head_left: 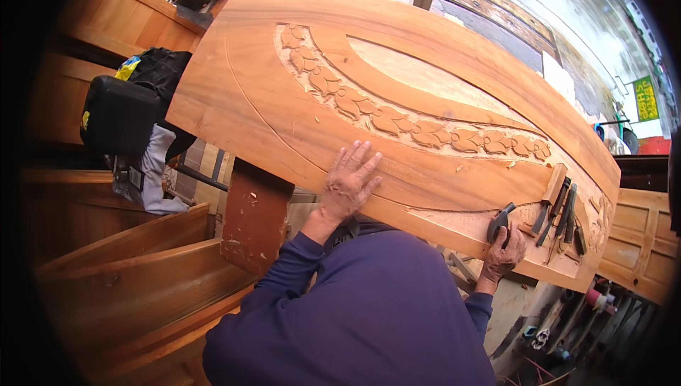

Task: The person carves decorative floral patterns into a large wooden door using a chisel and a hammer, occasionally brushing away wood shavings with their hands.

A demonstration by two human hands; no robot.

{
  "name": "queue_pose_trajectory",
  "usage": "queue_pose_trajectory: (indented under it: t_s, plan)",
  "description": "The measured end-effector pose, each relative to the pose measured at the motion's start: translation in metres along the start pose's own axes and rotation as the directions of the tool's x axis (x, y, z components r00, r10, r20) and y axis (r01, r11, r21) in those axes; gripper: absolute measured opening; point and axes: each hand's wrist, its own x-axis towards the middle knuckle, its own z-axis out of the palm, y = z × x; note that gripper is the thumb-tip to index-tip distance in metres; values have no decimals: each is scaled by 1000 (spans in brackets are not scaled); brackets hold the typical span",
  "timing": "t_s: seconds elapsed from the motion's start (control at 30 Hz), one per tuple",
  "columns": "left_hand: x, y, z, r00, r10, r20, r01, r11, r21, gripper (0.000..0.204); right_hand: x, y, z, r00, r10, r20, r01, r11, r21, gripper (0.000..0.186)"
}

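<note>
A large carved wooden panel (284,102) lies tilted across the view, with a curved band of leaf-and-flower relief (390,120) cut into it. My left hand (347,182) rests flat on the smooth wood by the near edge, fingers spread, holding nothing. At the near right edge, my right hand (505,253) is closed round a black bulb blower (498,226), whose short nozzle points up and away; the palm side is hidden. Just right of it several carving chisels (564,210) lie together on the panel, one with a thick wooden handle (555,183).
Black cases (120,113) and a grey cloth (157,166) sit at the left, near stacked wooden boards (135,272). A reddish-brown board (255,216) stands below the panel. Another panelled door (642,244) is at the right, with cluttered tools (546,336) below. Wet pavement (589,24) lies beyond.
</note>
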Motion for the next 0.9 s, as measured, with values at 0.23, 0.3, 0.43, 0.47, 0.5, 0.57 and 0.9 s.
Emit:
queue_pose_trajectory:
  t_s: [0.23, 0.3, 0.43, 0.47, 0.5, 0.57, 0.9]
  plan:
    - [38, -43, -1, 999, 37, -5, -37, 999, 36, 58, -9, -20, 5, 989, 146, 11, -144, 982, -120, 32]
    - [43, -51, 0, 998, 45, 40, -47, 997, 53, 58, -10, -21, 7, 985, 172, 19, -169, 979, -115, 32]
    - [50, -54, -1, 995, 26, 95, -32, 998, 61, 58, -6, -26, 9, 983, 182, 10, -179, 975, -132, 32]
    - [51, -54, -1, 995, 13, 103, -18, 999, 49, 58, -5, -28, 9, 984, 177, 7, -174, 975, -138, 32]
    - [51, -54, -1, 994, 0, 110, -4, 999, 37, 59, -6, -28, 9, 981, 195, 7, -192, 972, -138, 32]
    - [54, -54, -2, 993, -16, 121, 13, 999, 31, 59, -7, -26, 11, 979, 205, 0, -203, 970, -136, 33]
    - [58, -59, -3, 993, 20, 119, -19, 1000, -7, 56, -12, -27, 5, 971, 234, 54, -217, 951, -219, 35]
